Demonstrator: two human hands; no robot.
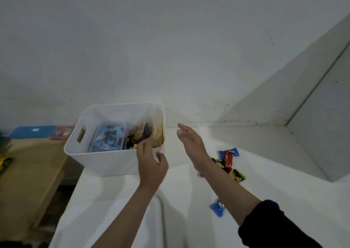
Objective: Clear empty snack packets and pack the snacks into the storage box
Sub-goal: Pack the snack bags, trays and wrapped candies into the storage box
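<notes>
The left hand (151, 160) grips the near right corner of the smooth white plastic storage box (106, 158) — round-cornered, slot-handled, holding glossy blue packets (108, 138). The right hand (190, 140) hovers open, empty. Shiny wrapped snacks (230, 162) lie on the white table (113, 210).

Likely a home, scuffed white wall (170, 39), wooden desk (28, 172)

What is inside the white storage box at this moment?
Inside the white storage box lie blue snack packets on the left and dark brown wrapped snacks on the right. The left hand at the rim covers part of them; the box bottom cannot be seen.
</notes>
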